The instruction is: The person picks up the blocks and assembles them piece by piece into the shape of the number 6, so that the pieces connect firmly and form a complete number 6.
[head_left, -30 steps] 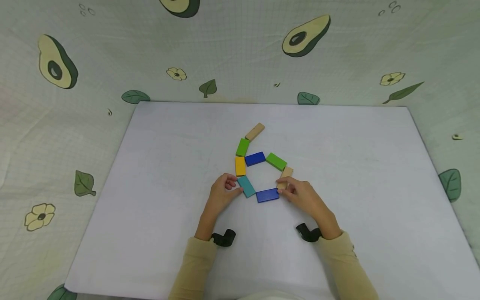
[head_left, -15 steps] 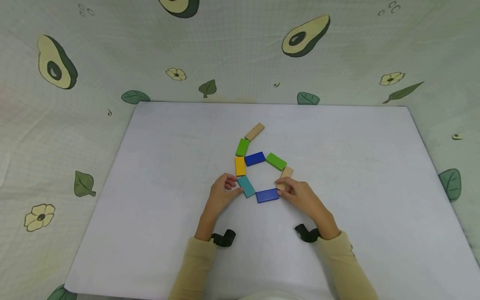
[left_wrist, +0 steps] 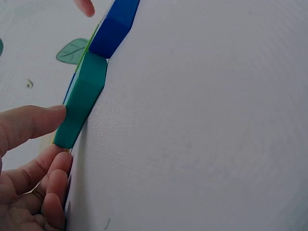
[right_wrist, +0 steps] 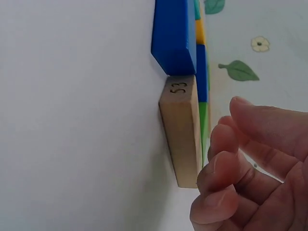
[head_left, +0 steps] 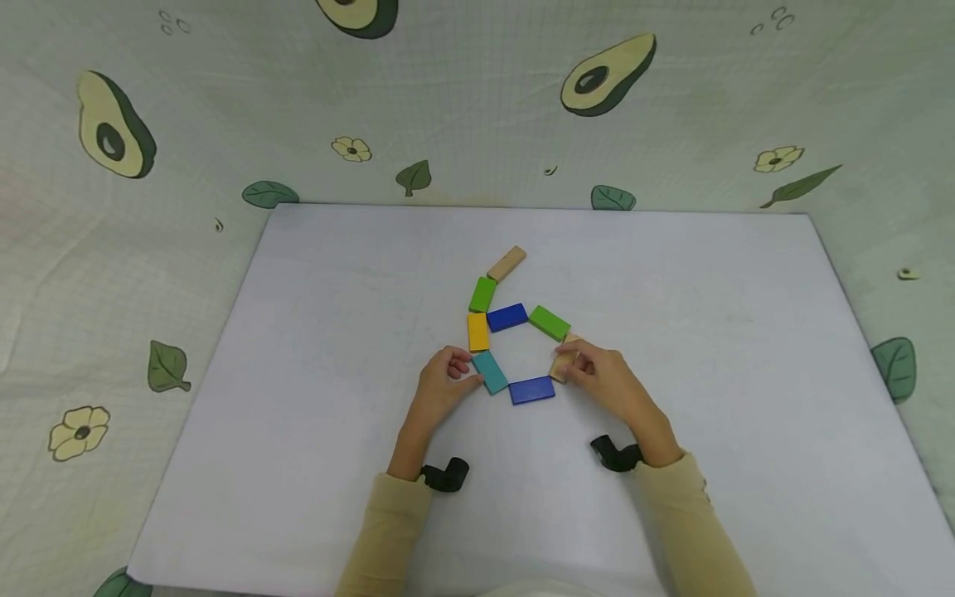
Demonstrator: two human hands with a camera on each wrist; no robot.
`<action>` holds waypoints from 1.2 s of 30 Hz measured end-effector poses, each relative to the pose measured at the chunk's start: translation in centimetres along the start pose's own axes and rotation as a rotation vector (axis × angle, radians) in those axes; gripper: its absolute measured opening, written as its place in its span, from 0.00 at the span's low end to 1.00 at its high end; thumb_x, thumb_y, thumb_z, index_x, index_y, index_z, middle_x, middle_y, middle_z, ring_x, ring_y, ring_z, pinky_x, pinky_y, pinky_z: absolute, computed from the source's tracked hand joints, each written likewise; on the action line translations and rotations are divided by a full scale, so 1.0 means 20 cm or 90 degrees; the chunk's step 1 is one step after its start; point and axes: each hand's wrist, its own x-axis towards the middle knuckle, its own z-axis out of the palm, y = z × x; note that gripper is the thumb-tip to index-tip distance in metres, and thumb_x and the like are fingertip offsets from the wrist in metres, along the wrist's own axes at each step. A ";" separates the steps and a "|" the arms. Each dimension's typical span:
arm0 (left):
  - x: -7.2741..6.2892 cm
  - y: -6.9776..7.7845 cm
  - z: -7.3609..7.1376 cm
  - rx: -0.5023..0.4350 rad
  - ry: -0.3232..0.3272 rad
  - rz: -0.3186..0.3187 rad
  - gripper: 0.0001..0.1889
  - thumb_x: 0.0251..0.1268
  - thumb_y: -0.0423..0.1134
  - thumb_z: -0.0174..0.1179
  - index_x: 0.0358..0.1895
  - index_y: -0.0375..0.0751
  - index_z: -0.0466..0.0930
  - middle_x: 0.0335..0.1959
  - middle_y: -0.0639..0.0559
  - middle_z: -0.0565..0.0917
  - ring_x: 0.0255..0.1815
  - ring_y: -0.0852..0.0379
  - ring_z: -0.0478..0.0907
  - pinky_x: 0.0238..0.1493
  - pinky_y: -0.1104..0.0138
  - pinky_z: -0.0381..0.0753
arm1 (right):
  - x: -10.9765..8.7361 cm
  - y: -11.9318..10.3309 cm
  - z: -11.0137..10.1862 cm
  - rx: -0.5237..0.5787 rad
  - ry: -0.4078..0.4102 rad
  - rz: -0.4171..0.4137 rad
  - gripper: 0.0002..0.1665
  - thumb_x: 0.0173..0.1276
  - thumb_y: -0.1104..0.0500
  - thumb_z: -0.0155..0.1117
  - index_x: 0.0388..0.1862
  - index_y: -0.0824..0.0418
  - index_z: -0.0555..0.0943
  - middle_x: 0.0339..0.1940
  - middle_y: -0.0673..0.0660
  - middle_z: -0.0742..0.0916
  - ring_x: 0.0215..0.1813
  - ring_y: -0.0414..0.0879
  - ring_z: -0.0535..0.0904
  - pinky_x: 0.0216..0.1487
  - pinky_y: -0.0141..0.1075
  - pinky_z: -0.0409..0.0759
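Note:
On the white table, flat wooden blocks lie end to end in a ring with a tail, shaped like a 6. My left hand (head_left: 440, 388) pinches the teal block (head_left: 490, 372) at the ring's lower left, thumb on its near side and index finger by its far end. Over the natural-wood block (right_wrist: 180, 144) at the ring's right side hovers my right hand (head_left: 610, 381). In the right wrist view its fingers are loosely curled and hold nothing, and the number 53 marks that block's end. Between teal and natural-wood blocks lies a blue block (head_left: 532, 390).
Up the left run a yellow block (head_left: 478, 332), a green block (head_left: 482, 294) and a natural-wood block (head_left: 507, 263). A dark blue block (head_left: 507, 317) and another green block (head_left: 550, 322) close the ring's top. Behind the table (head_left: 358, 274) hangs an avocado-print cloth (head_left: 477, 91).
My right hand has let go of the natural-wood block on the ring's right and moved slightly up and away. My left hand and the blocks stay in place.

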 end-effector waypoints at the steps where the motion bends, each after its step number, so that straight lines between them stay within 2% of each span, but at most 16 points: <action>1: 0.00 0.00 0.00 -0.002 0.000 -0.002 0.17 0.55 0.38 0.66 0.46 0.40 0.73 0.36 0.48 0.75 0.39 0.53 0.68 0.44 0.64 0.69 | 0.01 0.00 -0.01 -0.006 0.008 0.004 0.15 0.65 0.61 0.60 0.51 0.63 0.78 0.24 0.52 0.78 0.27 0.42 0.70 0.29 0.29 0.68; 7: 0.00 0.01 0.00 -0.005 0.000 -0.006 0.17 0.55 0.38 0.66 0.46 0.40 0.73 0.36 0.47 0.75 0.39 0.52 0.68 0.44 0.64 0.69 | 0.11 0.00 -0.11 -0.030 0.027 0.037 0.15 0.66 0.60 0.59 0.50 0.65 0.77 0.28 0.57 0.79 0.30 0.46 0.71 0.31 0.34 0.69; 14: 0.00 0.01 0.00 -0.005 0.000 -0.006 0.17 0.55 0.38 0.66 0.46 0.40 0.73 0.36 0.47 0.75 0.39 0.52 0.68 0.44 0.64 0.69 | 0.21 0.02 -0.17 -0.030 0.011 0.062 0.16 0.66 0.60 0.59 0.50 0.67 0.77 0.33 0.60 0.78 0.37 0.51 0.72 0.36 0.37 0.70; 23: 0.00 0.01 0.00 -0.002 0.002 -0.004 0.17 0.55 0.38 0.66 0.46 0.40 0.73 0.36 0.48 0.75 0.39 0.53 0.68 0.44 0.64 0.69 | 0.31 0.06 -0.14 -0.008 -0.047 0.108 0.19 0.68 0.54 0.56 0.52 0.65 0.77 0.39 0.62 0.80 0.39 0.50 0.73 0.37 0.35 0.70; 31: 0.00 0.00 0.00 -0.006 0.002 -0.003 0.17 0.54 0.39 0.66 0.46 0.41 0.73 0.36 0.48 0.75 0.39 0.53 0.68 0.44 0.64 0.69 | 0.34 0.09 -0.12 -0.005 -0.045 0.133 0.16 0.67 0.55 0.57 0.49 0.63 0.79 0.35 0.59 0.81 0.35 0.48 0.74 0.34 0.33 0.70; 36: -0.01 0.01 0.00 -0.002 0.002 0.000 0.17 0.55 0.38 0.66 0.45 0.40 0.73 0.36 0.48 0.75 0.39 0.53 0.68 0.44 0.64 0.70 | 0.36 0.11 -0.12 0.017 -0.049 0.145 0.16 0.68 0.56 0.57 0.50 0.64 0.78 0.36 0.60 0.82 0.32 0.45 0.76 0.32 0.32 0.73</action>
